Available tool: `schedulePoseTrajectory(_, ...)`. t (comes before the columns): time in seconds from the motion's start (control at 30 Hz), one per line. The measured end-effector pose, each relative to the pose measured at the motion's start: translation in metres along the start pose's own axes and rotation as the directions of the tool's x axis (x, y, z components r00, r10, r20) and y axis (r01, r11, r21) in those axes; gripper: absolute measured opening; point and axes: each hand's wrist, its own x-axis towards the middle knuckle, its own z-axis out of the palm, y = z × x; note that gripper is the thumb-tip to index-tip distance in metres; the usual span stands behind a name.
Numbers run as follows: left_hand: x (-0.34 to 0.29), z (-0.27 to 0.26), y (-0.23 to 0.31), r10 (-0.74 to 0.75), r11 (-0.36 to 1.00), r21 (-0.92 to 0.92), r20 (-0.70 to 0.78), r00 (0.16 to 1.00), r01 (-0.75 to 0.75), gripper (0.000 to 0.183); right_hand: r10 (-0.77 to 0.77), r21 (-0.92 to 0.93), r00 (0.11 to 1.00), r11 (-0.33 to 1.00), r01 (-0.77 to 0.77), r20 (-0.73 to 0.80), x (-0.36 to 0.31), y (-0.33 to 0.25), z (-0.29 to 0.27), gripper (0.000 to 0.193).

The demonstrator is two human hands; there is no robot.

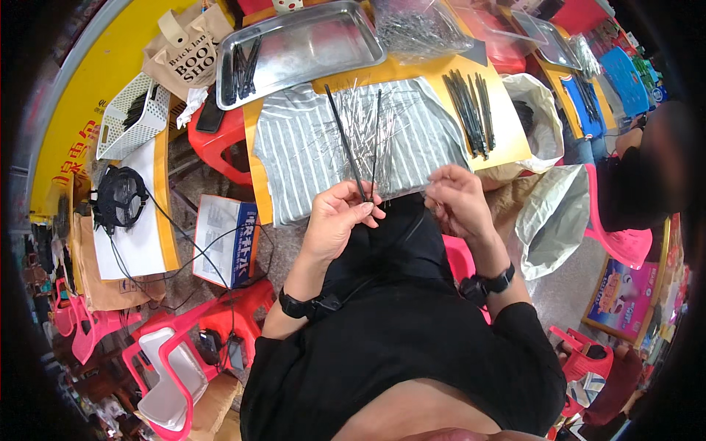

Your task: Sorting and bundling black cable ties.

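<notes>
My left hand (340, 220) is closed, pinching two thin black strips (343, 132) near their lower ends; they spread upward in a narrow V. My right hand (462, 204) is off to the right, by the table's near edge, its fingers curled together; whatever they hold, if anything, is too small to make out. Beyond my hands, a loose pile of thin, shiny wire-like pieces (357, 121) lies on a grey striped cloth (287, 158). To the right of the cloth, a row of similar black strips (471, 110) rests on the yellow tabletop (507, 140).
A metal tray (309, 55) at the back holds black strips, beside a clear bag (419, 29) of dark pieces. At left are a red stool (220, 147) with a phone, a white basket (132, 117) and trailing black cables. An open sack (555, 213) and another person (647, 176) are at right.
</notes>
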Motion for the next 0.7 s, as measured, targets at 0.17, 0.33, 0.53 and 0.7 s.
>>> schedulePoseTrajectory(0.17,-0.004,0.001,0.001,-0.010,1.000,0.030,-0.003,1.000,0.010,0.026,-0.071,-0.043,0.995,0.996,0.074,0.067,0.057,-0.015,0.012,0.029)
schedulePoseTrajectory(0.33,-0.004,-0.001,0.004,0.015,0.998,0.056,-0.011,1.000,-0.015,0.027,0.003,0.054,0.996,0.999,-0.008,0.089,0.052,-0.011,0.003,0.036)
schedulePoseTrajectory(0.53,0.004,0.002,0.001,0.002,0.997,0.075,0.068,0.998,-0.007,0.033,-0.206,0.178,0.979,0.964,0.199,0.017,0.015,0.002,-0.025,0.035)
schedulePoseTrajectory(0.7,0.002,0.011,0.003,-0.031,0.985,0.172,0.083,0.996,0.016,0.042,-0.499,0.166,0.850,0.836,0.523,-0.168,0.031,0.007,0.005,0.019)
